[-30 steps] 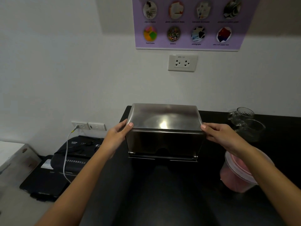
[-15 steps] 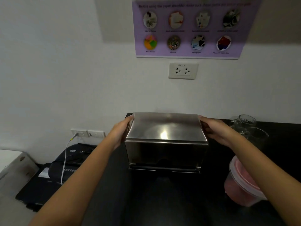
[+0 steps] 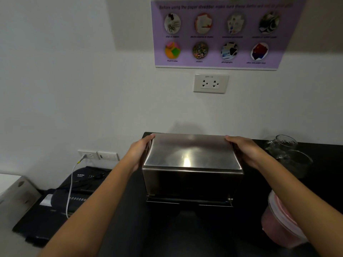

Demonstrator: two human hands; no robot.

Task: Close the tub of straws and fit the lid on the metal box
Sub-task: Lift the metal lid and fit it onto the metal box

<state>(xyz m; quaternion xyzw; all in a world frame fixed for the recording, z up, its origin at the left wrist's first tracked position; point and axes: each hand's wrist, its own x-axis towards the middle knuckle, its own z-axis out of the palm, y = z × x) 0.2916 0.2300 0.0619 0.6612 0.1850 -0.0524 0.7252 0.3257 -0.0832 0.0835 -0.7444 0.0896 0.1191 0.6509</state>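
Observation:
A shiny metal box stands on the black counter with its curved metal lid resting on top. My left hand presses flat against the lid's left side, fingertips at the far left corner. My right hand grips the lid's right side the same way. The clear plastic tub of pink straws sits at the lower right, its lid on, partly hidden behind my right forearm.
Clear glass mugs stand at the back right of the counter. A black paper shredder with a white cable sits lower on the left. A wall socket and a purple poster hang behind the counter.
Both hands slid from the lid's front corners back along its sides to the far corners. The box with its lid now sits further back, close to the wall.

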